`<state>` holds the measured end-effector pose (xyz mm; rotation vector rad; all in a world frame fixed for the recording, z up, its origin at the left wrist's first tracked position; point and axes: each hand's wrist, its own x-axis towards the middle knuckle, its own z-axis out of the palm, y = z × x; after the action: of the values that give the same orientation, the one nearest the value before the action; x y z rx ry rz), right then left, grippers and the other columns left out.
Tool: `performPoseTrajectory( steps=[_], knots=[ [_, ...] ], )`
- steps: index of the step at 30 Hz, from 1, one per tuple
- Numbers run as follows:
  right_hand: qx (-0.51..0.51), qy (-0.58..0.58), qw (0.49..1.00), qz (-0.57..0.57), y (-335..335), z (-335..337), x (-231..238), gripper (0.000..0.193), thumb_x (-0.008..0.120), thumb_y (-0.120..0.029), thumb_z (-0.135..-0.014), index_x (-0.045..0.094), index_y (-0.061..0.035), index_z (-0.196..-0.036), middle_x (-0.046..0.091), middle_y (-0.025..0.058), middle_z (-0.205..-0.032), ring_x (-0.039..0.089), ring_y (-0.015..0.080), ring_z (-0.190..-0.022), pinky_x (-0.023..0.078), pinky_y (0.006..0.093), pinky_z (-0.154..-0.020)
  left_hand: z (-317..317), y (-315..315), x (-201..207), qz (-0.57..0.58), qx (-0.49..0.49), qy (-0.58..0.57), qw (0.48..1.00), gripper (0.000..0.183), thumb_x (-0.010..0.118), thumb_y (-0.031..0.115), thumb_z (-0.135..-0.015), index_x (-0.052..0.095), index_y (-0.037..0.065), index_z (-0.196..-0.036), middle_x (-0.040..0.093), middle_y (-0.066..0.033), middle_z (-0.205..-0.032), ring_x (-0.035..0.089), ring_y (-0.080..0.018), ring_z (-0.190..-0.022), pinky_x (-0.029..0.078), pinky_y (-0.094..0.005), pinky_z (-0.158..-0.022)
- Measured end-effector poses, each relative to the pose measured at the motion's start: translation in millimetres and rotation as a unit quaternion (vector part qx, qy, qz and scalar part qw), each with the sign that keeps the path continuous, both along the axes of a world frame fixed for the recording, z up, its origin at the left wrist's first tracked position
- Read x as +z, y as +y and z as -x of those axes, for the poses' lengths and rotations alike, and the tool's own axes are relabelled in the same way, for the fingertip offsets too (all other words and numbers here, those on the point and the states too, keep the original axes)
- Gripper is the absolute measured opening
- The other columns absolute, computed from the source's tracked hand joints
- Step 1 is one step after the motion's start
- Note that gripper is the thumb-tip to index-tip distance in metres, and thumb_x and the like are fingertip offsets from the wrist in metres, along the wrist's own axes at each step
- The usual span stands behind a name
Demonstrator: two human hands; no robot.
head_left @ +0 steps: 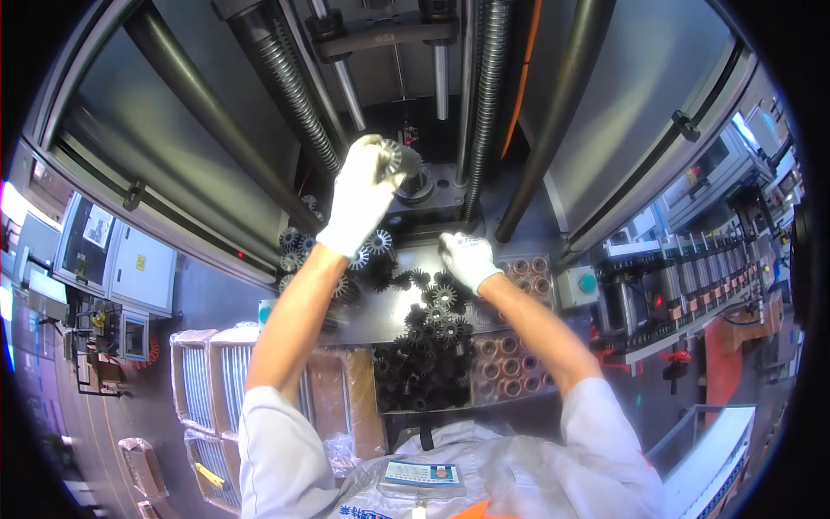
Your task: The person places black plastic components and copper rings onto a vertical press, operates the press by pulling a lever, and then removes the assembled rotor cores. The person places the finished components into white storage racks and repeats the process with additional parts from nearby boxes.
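I monitored the station through the head camera. The left hand (359,195), in a white glove, was closed around a slotted core (393,157), its toothed end face turned toward the camera. The core was held up beside the round seat (418,197) between the press columns; I could not tell whether the two touched. The right hand (469,259), also gloved, was low over the near edge of the press, fingers partly curled; I could not tell whether it gripped anything. Loose toothed parts (443,297) were heaped in front of it, and copper-coloured rings (487,348) stood in rows to the right. I assessed three hazards. First, the glove covered much of the core, so a tilted entry could have gone unnoticed and jammed it against the seat. Second, smooth glove fabric could have let the core slip and chip its teeth. Third, the left hand was below the upper crosshead (380,39); accidental contact with the green button (588,283), if that started the stroke, could have trapped the fingers. A brushed heap could also have shed parts toward the press.
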<state>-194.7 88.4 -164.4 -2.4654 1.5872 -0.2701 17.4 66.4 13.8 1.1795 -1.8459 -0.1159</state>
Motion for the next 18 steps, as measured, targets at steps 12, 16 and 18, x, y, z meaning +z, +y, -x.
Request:
performPoseTrajectory(
  steps=[12, 16, 18],
  knots=[
    [-0.103, -0.656, 0.698, -0.269, 32, 42, 48, 0.024, 0.067, -0.008, -0.094, 0.065, 0.0073, -0.112, 0.070, 0.0063, -0.094, 0.068, 0.0124, -0.077, 0.055, 0.0256, -0.072, 19, -66, 37, -0.150, -0.038, -0.156, 0.976, 0.031, 0.083, 0.013, -0.072, 0.065, 0.000, -0.093, 0.069, -0.0177, -0.087, 0.067, -0.0313, -0.081, 0.051, -0.0393, -0.075],
    [-0.129, -0.708, 0.624, -0.306, 57, 52, 62, 0.019, 0.068, -0.008, -0.093, 0.066, 0.0046, -0.107, 0.070, 0.0070, -0.092, 0.069, 0.0143, -0.076, 0.057, 0.0275, -0.069, 26, -60, -17, -0.147, 0.001, -0.203, 0.968, 0.032, 0.084, 0.017, -0.070, 0.068, 0.003, -0.094, 0.070, -0.0188, -0.093, 0.067, -0.0364, -0.092, 0.052, -0.0435, -0.082],
    [-0.137, -0.723, 0.587, -0.337, 69, 47, 68, 0.021, 0.069, -0.008, -0.093, 0.065, 0.0048, -0.108, 0.070, 0.0078, -0.092, 0.070, 0.0157, -0.075, 0.058, 0.0291, -0.068, 14, -53, -38, -0.132, 0.055, -0.229, 0.963, 0.031, 0.083, 0.021, -0.072, 0.070, 0.005, -0.096, 0.068, -0.0181, -0.108, 0.065, -0.0364, -0.099, 0.052, -0.0442, -0.086]
  ],
)
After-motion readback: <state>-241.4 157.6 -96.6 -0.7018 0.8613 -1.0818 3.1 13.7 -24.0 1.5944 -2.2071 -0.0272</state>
